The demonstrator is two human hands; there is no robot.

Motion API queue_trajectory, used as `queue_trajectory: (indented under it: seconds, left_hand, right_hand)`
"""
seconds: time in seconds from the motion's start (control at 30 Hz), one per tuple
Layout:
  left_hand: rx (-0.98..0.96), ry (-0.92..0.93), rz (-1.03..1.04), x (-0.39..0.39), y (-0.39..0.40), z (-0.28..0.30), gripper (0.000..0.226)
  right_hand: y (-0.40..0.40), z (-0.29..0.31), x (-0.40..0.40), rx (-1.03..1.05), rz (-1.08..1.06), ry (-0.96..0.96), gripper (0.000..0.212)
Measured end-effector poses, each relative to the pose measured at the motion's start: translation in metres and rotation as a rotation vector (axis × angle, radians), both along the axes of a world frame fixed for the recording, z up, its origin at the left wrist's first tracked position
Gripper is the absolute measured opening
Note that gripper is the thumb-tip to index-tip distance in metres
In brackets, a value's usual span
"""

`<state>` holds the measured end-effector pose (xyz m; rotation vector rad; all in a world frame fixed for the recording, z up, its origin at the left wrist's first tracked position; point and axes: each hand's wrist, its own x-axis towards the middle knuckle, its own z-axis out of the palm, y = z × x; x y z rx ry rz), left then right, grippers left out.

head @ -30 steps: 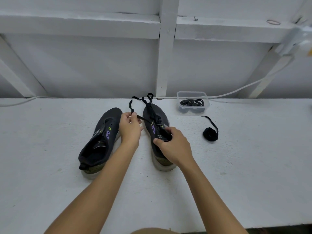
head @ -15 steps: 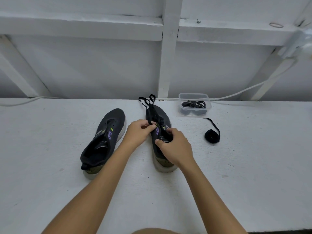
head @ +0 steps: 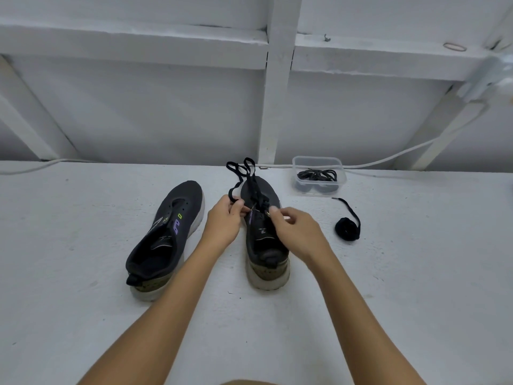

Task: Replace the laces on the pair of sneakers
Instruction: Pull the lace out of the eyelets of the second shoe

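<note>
A white tabletop [head: 83, 315] fills the lower half of the view, backed by a white wall with a vertical post [head: 277, 93] and slanted braces. A white cable [head: 416, 147] is run along the back edge of the tabletop and up to the right.

Two dark sneakers are set on the tabletop with toes pointed away from the person. The left sneaker [head: 169, 234] is angled, its toe turned to the right, and no lace is seen in its eyelets. The right sneaker [head: 263, 240] is stood nearly straight, just beside it, between the two forearms.

The left hand [head: 223, 220] is held at the left side of the right sneaker, fingers curled, with a black lace [head: 249, 179] pinched between thumb and fingertips. The right hand [head: 294, 229] is placed over the right side of the same sneaker, and the lace is pinched at the eyelets by thumb and forefinger. From the hands the lace is led forward over the toe, where its loops lie near the wall.

A clear plastic container [head: 319, 175] is stood right of the toe, with black laces held inside. A rolled black lace [head: 347, 227] is laid nearer, well apart from the right hand, one end trailing toward the container.
</note>
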<state>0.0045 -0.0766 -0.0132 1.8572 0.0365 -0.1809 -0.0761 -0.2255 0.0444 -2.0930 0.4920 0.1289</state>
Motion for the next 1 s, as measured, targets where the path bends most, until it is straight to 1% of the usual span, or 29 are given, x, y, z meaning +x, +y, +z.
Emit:
queue_trajectory:
  seconds: [0.1, 0.17, 0.23, 0.33, 0.4, 0.5, 0.57, 0.63, 0.87, 1.0]
  left_hand:
    - [0.003, 0.003, -0.008, 0.001, 0.001, -0.002, 0.016]
    - [0.0, 0.003, -0.01, 0.002, 0.002, -0.002, 0.015]
    - [0.0, 0.004, -0.011, 0.002, 0.002, -0.002, 0.015]
    - [-0.005, 0.009, -0.009, 0.0, 0.002, -0.001, 0.015]
    - [-0.02, 0.012, -0.004, 0.0, 0.001, -0.001, 0.015]
    - [-0.034, 0.011, -0.018, -0.002, 0.002, -0.001, 0.014]
    - [-0.041, 0.002, -0.063, -0.003, 0.005, -0.002, 0.01]
    - [-0.046, 0.0, -0.119, -0.004, 0.008, -0.005, 0.01]
    - [-0.088, 0.117, -0.144, 0.002, 0.01, 0.006, 0.009]
    - [-0.077, 0.146, -0.175, 0.006, 0.012, 0.014, 0.008]
  right_hand:
    - [-0.007, 0.004, 0.02, -0.131, 0.045, -0.061, 0.018]
    - [-0.005, 0.005, 0.034, -0.177, 0.125, -0.069, 0.017]
    - [-0.002, 0.003, 0.044, -0.222, 0.199, -0.027, 0.018]
    - [0.001, -0.004, 0.054, -0.31, 0.243, -0.005, 0.018]
    - [0.002, -0.009, 0.057, -0.33, 0.252, -0.01, 0.017]
    - [0.003, -0.016, 0.059, -0.26, 0.232, 0.002, 0.014]
    - [0.004, -0.02, 0.058, -0.166, 0.211, 0.01, 0.014]
    - [0.005, -0.024, 0.056, -0.089, 0.183, 0.01, 0.015]
    - [0.014, -0.032, 0.058, -0.125, 0.126, -0.033, 0.016]
    - [0.014, -0.034, 0.056, -0.095, 0.1, -0.073, 0.017]
